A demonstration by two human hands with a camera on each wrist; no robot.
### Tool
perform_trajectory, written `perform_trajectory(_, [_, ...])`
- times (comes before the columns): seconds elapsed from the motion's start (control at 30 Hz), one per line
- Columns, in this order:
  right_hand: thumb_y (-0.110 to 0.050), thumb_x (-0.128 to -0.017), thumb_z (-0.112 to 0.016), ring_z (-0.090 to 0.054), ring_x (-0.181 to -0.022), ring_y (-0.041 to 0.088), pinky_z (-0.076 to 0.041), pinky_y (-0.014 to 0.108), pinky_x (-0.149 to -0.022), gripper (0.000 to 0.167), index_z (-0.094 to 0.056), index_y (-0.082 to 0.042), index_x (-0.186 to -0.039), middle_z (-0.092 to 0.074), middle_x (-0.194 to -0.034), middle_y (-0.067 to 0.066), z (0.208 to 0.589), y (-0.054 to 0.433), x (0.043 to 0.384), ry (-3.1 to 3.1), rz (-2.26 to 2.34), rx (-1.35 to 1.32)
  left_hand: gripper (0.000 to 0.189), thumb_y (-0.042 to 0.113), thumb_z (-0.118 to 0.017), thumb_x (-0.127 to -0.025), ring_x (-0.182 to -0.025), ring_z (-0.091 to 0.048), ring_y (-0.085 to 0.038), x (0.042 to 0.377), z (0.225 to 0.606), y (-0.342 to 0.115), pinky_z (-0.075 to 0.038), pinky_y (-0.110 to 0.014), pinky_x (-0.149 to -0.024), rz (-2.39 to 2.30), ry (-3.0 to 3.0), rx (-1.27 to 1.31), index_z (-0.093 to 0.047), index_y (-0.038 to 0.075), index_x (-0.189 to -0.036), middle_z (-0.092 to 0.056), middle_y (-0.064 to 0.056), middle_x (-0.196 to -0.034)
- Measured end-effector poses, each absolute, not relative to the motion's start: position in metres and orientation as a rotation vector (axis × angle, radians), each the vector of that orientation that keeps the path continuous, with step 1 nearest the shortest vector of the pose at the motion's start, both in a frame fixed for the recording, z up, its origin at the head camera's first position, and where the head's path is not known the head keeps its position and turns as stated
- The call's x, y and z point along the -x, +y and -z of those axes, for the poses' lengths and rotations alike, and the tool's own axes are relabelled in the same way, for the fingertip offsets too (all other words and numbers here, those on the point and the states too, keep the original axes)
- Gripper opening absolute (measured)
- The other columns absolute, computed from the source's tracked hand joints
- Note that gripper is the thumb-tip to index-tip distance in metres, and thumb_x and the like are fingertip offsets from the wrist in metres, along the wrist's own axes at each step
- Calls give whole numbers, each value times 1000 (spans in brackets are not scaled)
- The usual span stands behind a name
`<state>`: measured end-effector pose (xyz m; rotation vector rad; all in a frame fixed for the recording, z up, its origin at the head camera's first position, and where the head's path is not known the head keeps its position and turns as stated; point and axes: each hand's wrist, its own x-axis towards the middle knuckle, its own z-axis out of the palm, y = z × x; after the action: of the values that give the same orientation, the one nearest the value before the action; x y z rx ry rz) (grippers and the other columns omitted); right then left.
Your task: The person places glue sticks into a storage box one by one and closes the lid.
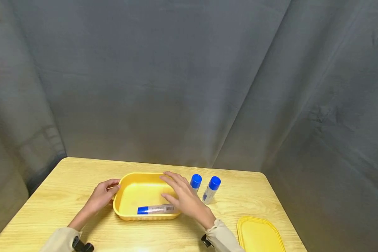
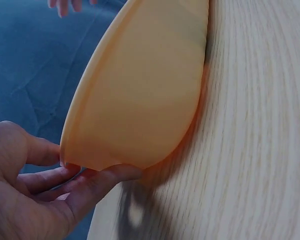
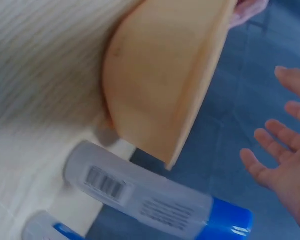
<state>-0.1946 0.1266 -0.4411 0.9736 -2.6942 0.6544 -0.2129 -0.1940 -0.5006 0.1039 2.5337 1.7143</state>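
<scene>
A yellow plastic box [image 1: 141,194] stands upright on the table. At its left end my left hand [image 1: 101,196] grips the rim; in the left wrist view, fingers and thumb of that left hand [image 2: 50,190] pinch the box's corner [image 2: 135,95]. Inside, along the near wall, lies a clear blue-capped tube that looks like a glue stick [image 1: 157,209]. My right hand [image 1: 187,197] hovers over the box's right end, fingers spread and holding nothing; the right wrist view shows this right hand [image 3: 287,150] apart from the box wall [image 3: 155,75].
Two more blue-capped glue sticks stand right of the box, one [image 1: 196,182] partly behind my right hand, the other [image 1: 210,190] farther right. A yellow lid [image 1: 260,235] lies at the table's [image 1: 236,210] near right. Grey curtain [image 1: 151,87] hangs behind.
</scene>
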Motion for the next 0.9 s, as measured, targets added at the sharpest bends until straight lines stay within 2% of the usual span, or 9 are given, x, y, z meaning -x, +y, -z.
perform_trajectory(0.1, [-32, -104, -68, -46, -146, 28, -42, 55, -115, 53, -53, -20, -154, -47, -160, 3, 434, 131, 194, -2614, -673, -944, 41, 8, -53, -109, -108, -70, -35, 211, 500, -197, -61, -32, -65, -1719, 2543, -95, -51, -17, -141, -59, -37, -134])
perform_trajectory(0.4, [-12, -93, -81, -57, -133, 32, -48, 56, -107, 51, -64, -7, -140, -61, -143, 14, 420, 174, 196, -2324, -701, -805, 41, 8, -52, -109, -107, -72, -35, 212, 501, -196, -61, -32, -64, -1728, 2539, -93, -51, -17, -141, -58, -38, -136])
perform_trajectory(0.7, [-6, -89, -83, -57, -132, 37, -50, 58, -106, 56, -62, -3, -140, -60, -141, 18, 421, 218, 193, -2329, -768, -570, 41, 9, -52, -109, -112, -70, -39, 214, 503, -198, -61, -32, -63, -1731, 2553, -76, -51, -16, -142, -56, -38, -137])
perform_trajectory(0.9, [-5, -86, -86, -55, -133, 40, -48, 59, -107, 66, -57, -1, -145, -55, -144, 21, 429, 235, 192, -2360, -789, -488, 41, 10, -52, -110, -110, -70, -37, 214, 502, -199, -61, -32, -64, -1729, 2555, -69, -51, -16, -142, -56, -38, -138])
